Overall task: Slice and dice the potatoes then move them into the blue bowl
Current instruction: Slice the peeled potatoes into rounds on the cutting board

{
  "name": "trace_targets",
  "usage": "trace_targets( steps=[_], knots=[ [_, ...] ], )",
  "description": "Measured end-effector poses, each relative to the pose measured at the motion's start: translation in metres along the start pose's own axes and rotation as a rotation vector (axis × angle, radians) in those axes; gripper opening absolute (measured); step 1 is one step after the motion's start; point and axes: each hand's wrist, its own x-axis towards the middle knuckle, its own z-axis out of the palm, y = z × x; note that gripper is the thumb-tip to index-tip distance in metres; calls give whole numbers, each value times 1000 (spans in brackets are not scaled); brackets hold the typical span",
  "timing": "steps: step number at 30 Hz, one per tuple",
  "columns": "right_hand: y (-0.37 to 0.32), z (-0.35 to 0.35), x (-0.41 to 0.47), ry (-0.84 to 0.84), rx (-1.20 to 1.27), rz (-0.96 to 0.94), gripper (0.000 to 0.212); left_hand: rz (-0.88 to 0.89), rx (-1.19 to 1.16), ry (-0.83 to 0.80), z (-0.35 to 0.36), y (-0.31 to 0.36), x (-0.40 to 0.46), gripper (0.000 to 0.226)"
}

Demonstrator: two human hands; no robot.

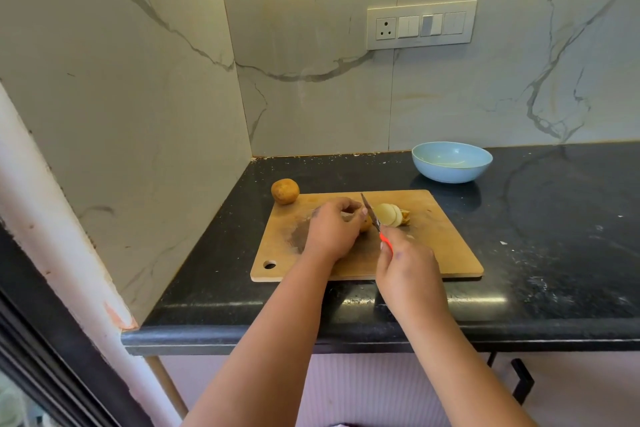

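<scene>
A brown board (pixel 433 253) is laid on a black counter (pixel 554 253). A potato (pixel 365 224) is held down on the board by the left hand (pixel 332 230), whose fingers are curled over it, so only a small bit of it is seen. A knife (pixel 372 215) with an orange handle is gripped by the right hand (pixel 407 267), with the fingers wrapped round the handle. The blade is set just beside the left fingertips, at the cut end of the potato; whether it is touching the potato cannot be told from here. A few pale round slices (pixel 389 214) are leaned together on the board, right of the blade. A whole potato (pixel 285 191) is seen at the far left corner of the board. A blue bowl (pixel 452 161) is placed behind the board, well apart from the hands, near the wall (pixel 311 97). A switch plate (pixel 421 25) is fixed on the wall.
</scene>
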Motion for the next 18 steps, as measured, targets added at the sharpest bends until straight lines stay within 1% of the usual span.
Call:
trace_targets(
  steps=[4,7,11,13,15,18],
  knots=[
    [3,4,11,-69,-88,12,33,-13,-30,-17,1,0,1,22],
    [6,6,25,-122,-52,46,32,3,-8,-21,-2,0,1,24],
    [4,7,42,-291,-51,123,30,16,-13,-38,-1,3,0,26],
    [2,5,42,-336,-79,138,30,3,-21,-31,1,1,0,27],
    [3,-2,31,-343,-86,149,31,-25,-57,-15,1,-2,1,26],
    [12,-21,9,-271,-40,151,27,-51,-113,-9,1,-4,2,26]
  ],
)
